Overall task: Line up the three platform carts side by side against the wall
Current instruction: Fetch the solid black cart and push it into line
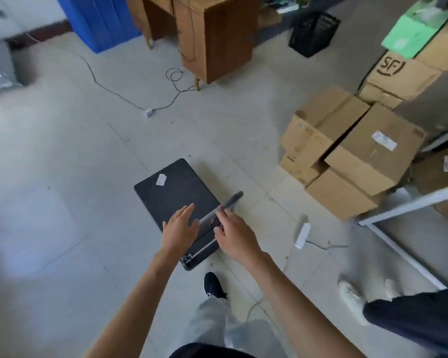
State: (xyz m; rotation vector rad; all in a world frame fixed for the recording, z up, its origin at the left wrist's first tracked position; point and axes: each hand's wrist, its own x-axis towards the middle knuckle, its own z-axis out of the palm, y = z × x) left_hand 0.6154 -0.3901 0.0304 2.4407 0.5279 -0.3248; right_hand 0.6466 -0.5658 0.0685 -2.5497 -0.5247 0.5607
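Note:
One black platform cart (173, 195) stands on the tiled floor in front of me, with a white label on its deck. Its grey push handle (229, 200) rises at the near end. My left hand (179, 228) hovers over the deck just left of the handle, fingers straight and holding nothing. My right hand (233, 236) is at the handle bar, fingers extended along it and touching it; no closed grip shows. No other cart is in view.
Stacked cardboard boxes (352, 156) stand to the right, a wooden desk (212, 34) and a blue bin (98, 19) at the back. A black crate (313, 33), floor cables with a power strip (302, 235), a white frame (404, 205), and another person's legs (398, 313) at right.

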